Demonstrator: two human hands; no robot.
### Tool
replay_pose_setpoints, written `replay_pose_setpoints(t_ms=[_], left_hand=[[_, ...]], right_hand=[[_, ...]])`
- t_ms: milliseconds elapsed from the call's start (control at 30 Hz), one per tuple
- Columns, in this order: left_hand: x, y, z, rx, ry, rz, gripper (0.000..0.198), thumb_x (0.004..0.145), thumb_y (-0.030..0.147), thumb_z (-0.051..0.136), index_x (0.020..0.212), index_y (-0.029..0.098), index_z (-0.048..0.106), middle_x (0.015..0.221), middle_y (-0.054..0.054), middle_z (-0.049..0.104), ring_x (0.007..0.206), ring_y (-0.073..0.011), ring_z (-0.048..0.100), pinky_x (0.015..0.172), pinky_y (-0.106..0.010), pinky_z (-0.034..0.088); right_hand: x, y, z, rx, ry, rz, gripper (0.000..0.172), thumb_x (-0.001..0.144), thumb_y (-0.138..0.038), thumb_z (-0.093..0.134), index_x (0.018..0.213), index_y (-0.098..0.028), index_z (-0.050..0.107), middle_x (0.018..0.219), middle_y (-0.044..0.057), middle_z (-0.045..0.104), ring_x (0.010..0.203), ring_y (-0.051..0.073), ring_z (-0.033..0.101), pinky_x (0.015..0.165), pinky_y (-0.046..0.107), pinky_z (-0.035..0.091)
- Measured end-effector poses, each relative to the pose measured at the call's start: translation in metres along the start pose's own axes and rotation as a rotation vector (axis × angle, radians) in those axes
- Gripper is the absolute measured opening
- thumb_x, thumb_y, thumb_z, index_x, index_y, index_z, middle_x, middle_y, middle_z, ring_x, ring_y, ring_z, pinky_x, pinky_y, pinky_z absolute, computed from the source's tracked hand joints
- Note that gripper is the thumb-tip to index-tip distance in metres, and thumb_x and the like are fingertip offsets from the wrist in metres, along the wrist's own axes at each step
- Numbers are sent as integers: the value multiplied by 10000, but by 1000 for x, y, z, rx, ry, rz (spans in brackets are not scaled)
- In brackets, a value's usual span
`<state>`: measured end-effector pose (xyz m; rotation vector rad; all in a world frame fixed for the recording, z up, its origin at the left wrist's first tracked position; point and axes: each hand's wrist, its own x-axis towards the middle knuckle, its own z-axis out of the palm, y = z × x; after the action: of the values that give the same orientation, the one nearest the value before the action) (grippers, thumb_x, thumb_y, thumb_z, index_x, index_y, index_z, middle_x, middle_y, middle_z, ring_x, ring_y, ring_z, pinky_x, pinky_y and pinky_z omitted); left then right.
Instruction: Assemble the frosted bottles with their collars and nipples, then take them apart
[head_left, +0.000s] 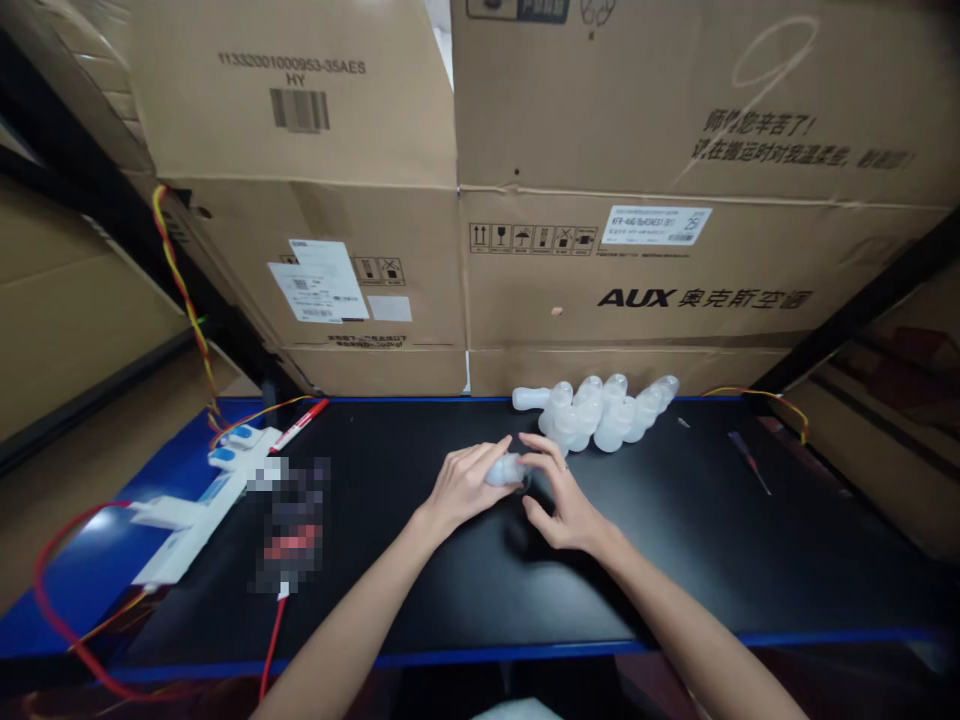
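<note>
1. Cardboard panels (525, 110) printed with text and symbols rise behind the desk, between dark frame bars (862, 310).
2. Black and blue-rimmed, the desk (675, 570) spreads below them.
3. Along its left edge runs a white power strip (201, 520) with plugs and red and yellow wires.
4. Clustered white translucent bottles (600, 415) sit by the back edge, right of its middle; one lies on its side.
5. Near the left edge is a pixelated object (292, 540), too obscured to identify.
6. Over the desk's middle, the left hand (457, 485) is clamped on a white bottle (502, 470).
7. Just beside it, the right hand (561, 505) has thumb and fingers apart; whether they touch the bottle, I cannot tell.
8. Close to the back left corner lies a red-and-white marker (300, 425).
9. Toward the back right corner lies a thin screwdriver (748, 462).
</note>
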<state>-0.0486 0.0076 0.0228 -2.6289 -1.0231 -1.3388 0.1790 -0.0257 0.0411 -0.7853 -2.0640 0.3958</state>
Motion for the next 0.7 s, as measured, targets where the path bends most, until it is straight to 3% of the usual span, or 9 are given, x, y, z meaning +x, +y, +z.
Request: replay_pose_setpoints(t_ms=[100, 167, 233, 367, 567, 700], left_hand=[[1, 5, 2, 13, 41, 50, 452, 1005, 436, 742, 1392, 213, 669, 1170, -93, 830, 998, -251, 826, 889, -371, 664], [1, 7, 3, 5, 43, 73, 376, 1006, 413, 740, 1319, 208, 697, 1146, -82, 837, 978, -246, 828, 874, -373, 663], [2, 6, 3, -13, 36, 65, 342, 991, 398, 753, 1270, 204, 710, 1129, -77, 840, 966, -244, 828, 864, -373, 662], [2, 0, 1, -66, -38, -26, 284, 913, 302, 779, 1183, 222, 743, 1092, -56, 843, 956, -241, 824, 870, -365, 650], [8, -1, -16, -280, -247, -228, 321, 772, 303, 842, 1090, 269, 815, 1011, -22, 832, 872, -228, 789, 829, -342, 612], [18, -5, -38, -534, -500, -410, 332, 737, 387, 895, 1029, 236, 847, 951, -9, 806, 858, -212, 745, 792, -301, 568]], right_hand=[[0, 4, -2, -57, 11, 146, 380, 982, -333, 736, 1318, -225, 593, 1217, 144, 727, 1082, 305, 734, 951, 476, 630], [0, 8, -5, -43, -69, 182, 281, 1018, -347, 719, 1260, -241, 624, 995, 63, 759, 829, 229, 737, 796, 379, 633], [1, 11, -7, -16, -111, 126, 289, 1034, -311, 702, 1305, -246, 624, 1053, 68, 768, 876, 221, 750, 823, 364, 632], [3, 12, -7, -82, -92, -102, 365, 1042, -160, 629, 1393, -259, 610, 1385, 144, 691, 1191, 264, 713, 1007, 442, 607], [5, 8, -5, -264, -117, -322, 502, 997, 38, 477, 1354, -271, 648, 1355, 123, 718, 1193, 267, 680, 967, 490, 606], [1, 5, -3, -284, -101, -406, 493, 996, 20, 511, 1350, -291, 656, 1355, 111, 722, 1208, 280, 657, 954, 503, 621]])
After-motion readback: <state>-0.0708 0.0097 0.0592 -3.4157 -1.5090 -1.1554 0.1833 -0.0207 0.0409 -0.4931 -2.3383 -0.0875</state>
